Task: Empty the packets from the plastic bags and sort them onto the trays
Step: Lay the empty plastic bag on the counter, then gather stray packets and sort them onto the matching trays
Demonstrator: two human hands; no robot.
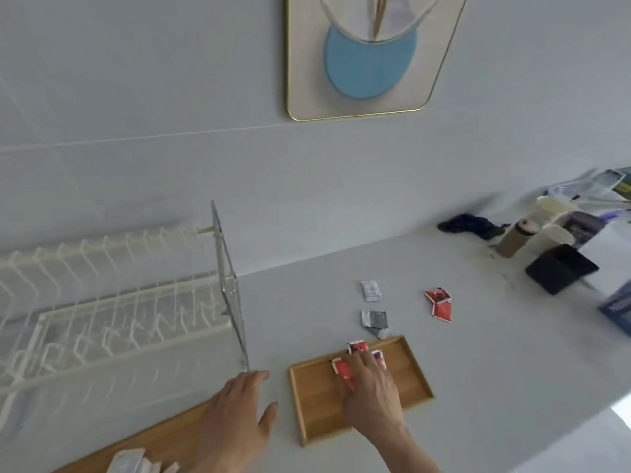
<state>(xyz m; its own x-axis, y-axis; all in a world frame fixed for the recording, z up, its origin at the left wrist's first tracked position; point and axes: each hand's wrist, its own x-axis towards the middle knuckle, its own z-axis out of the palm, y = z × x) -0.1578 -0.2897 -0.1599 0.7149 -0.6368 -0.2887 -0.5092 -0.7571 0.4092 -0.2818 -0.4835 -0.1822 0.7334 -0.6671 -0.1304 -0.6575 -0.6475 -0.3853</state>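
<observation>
A wooden tray [409, 377] lies on the grey counter near me. My right hand [370, 392] rests flat over it, fingers on several red packets [341, 368]. My left hand [235, 418] hovers spread and empty to the left of that tray, above the edge of a second wooden tray [150, 442] that holds white packets [126, 462]. Loose on the counter beyond lie a white packet [370, 290], a grey packet [375, 320] and two red packets [440, 303]. No plastic bag is in view.
A white wire dish rack [112, 302] with a clear end panel stands at the left. At the back right are a black box [560, 268], cups, a dark cloth [471, 225] and a blue carton [618, 310]. A framed picture [368, 56] hangs on the wall.
</observation>
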